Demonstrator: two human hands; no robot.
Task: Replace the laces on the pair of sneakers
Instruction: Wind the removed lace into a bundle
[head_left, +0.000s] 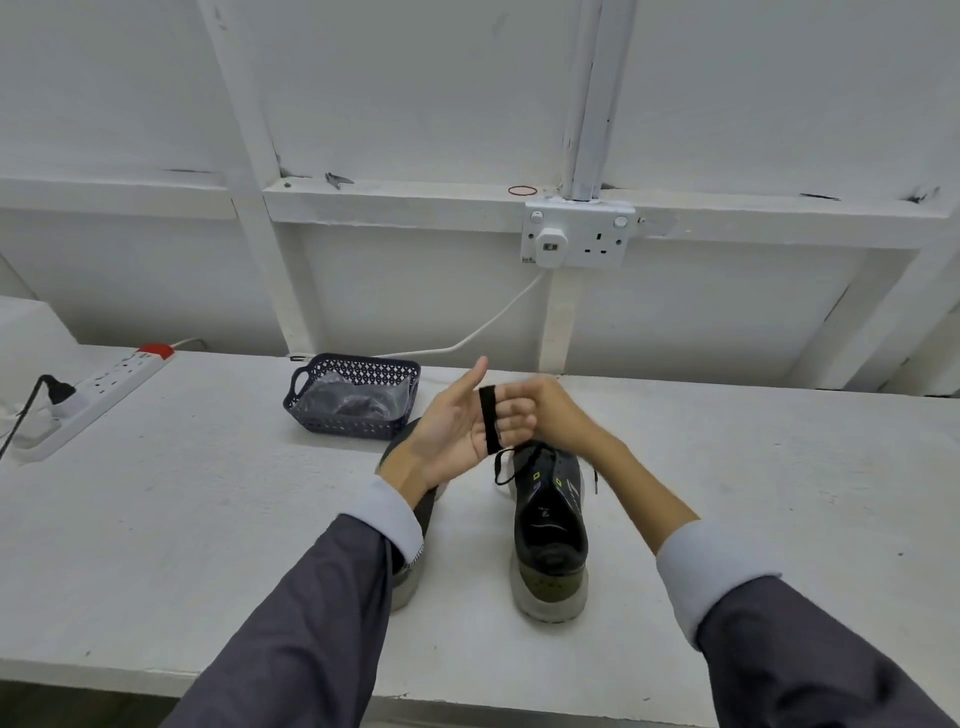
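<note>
Lace coil: snag risk.
We find left hand (451, 432) flat, lace (488, 420) across its fingers; right hand (557, 415) blurred, grip unclear — tail could snag on sneaker (550, 525).

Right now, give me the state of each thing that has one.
left hand, open, palm up.
black lace, wrapped round left hand, trailing to right sneaker.
right hand, blurred; grip unclear.
right sneaker, upright, lace loose.
left sneaker, mostly hidden by sleeve.
basket, holding plastic bags.
</note>
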